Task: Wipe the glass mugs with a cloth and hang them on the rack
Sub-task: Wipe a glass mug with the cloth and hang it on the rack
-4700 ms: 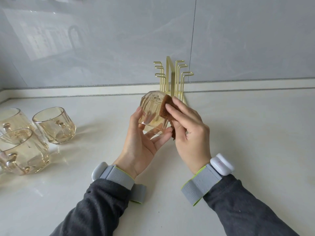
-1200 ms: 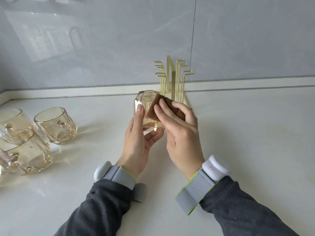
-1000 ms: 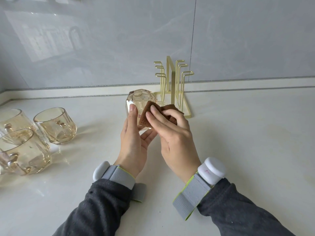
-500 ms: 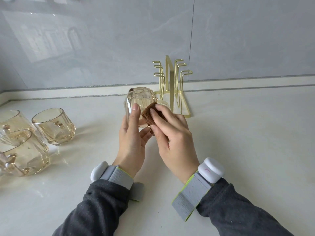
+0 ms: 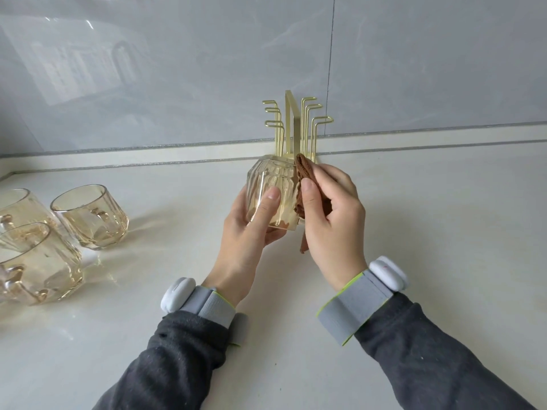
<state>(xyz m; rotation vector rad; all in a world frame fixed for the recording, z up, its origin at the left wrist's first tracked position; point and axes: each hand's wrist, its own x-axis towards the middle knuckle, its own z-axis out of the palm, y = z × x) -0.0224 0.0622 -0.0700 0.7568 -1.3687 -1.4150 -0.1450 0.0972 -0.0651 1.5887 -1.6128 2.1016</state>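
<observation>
Item in hand: one amber-tinted glass mug [image 5: 270, 189] with faceted walls, held inverted, base uppermost and mouth angled down toward the person. It is off the counter [image 5: 429, 232] and directly in front of the rack [image 5: 291, 128]. The glass looks clear and free of obvious marks, though streaks would be too fine to judge here. Its handle is hidden, so its position cannot be told. The left hand [image 5: 245, 235] grips the mug, thumb laid across the near wall and fingers curled round the far side. The right hand [image 5: 333, 214] pinches a folded brown cloth [image 5: 305, 176] and presses it against the mug's right wall, with a corner of cloth hanging below the palm. Progress, by judgement: wiping of this mug is under way and not confirmed finished. The gold wire rack stands at the back of the counter against the grey wall [image 5: 177, 69], and every hook visible on it is bare, so no mug has been hung. Three further mugs [image 5: 91, 217] stand upright and close together at the left edge, well apart from the rack. Whether they have been wiped cannot be told. On this evidence the task is at an early stage, with all four hangings outstanding
</observation>
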